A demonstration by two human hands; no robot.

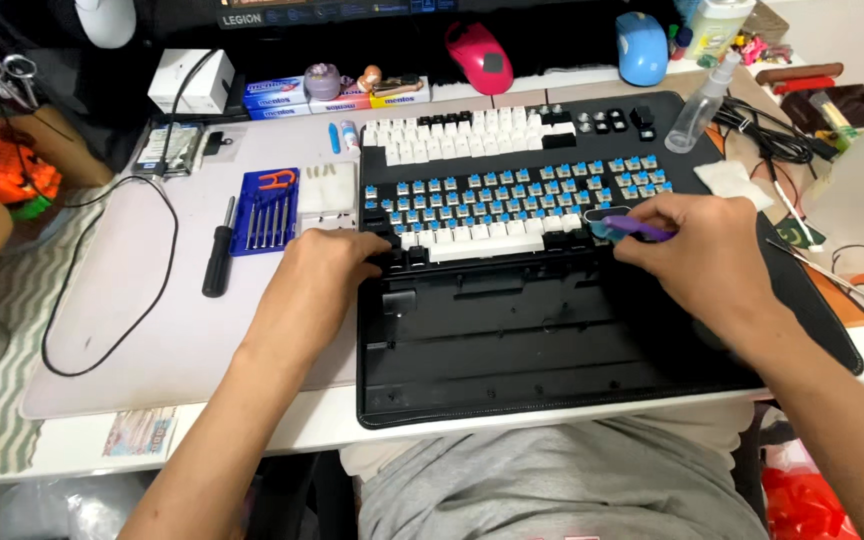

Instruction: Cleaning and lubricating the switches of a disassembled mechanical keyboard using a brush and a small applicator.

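Right hand (697,255) is curled tight around a purple puller (637,228), pinched between thumb and fingers, its tip sitting at the right end of the keyboard's (512,200) bottom key row, right by a blue-ish cap there. Left hand (327,270) is half closed, fingertips pressing on the lower left corner of the keyboard, by the black keys, steadying it rather than holding anything loose.

The keyboard sits mid-desk on a black mat (812,300), mostly stripped: blue switches (522,185) exposed across the upper rows, only the bottom row of white caps on. Below it lies the black case (552,340), right at the desk edge near the lap. Pulled keycaps (462,130) are lined up behind the board.

Further out: a blue bit set (267,210) and a black screwdriver (218,250) on the left, a spray bottle (697,105) top right, a cable (102,300) looping over the grey mat.

What I'd worry about: the puller looks angled, so a sideways yank could snap a switch stem or fling the cap off the desk. That left hand's grip is only at one corner, so the board could skid. The bottle is also close to open switches, and a knock means liquid in there.
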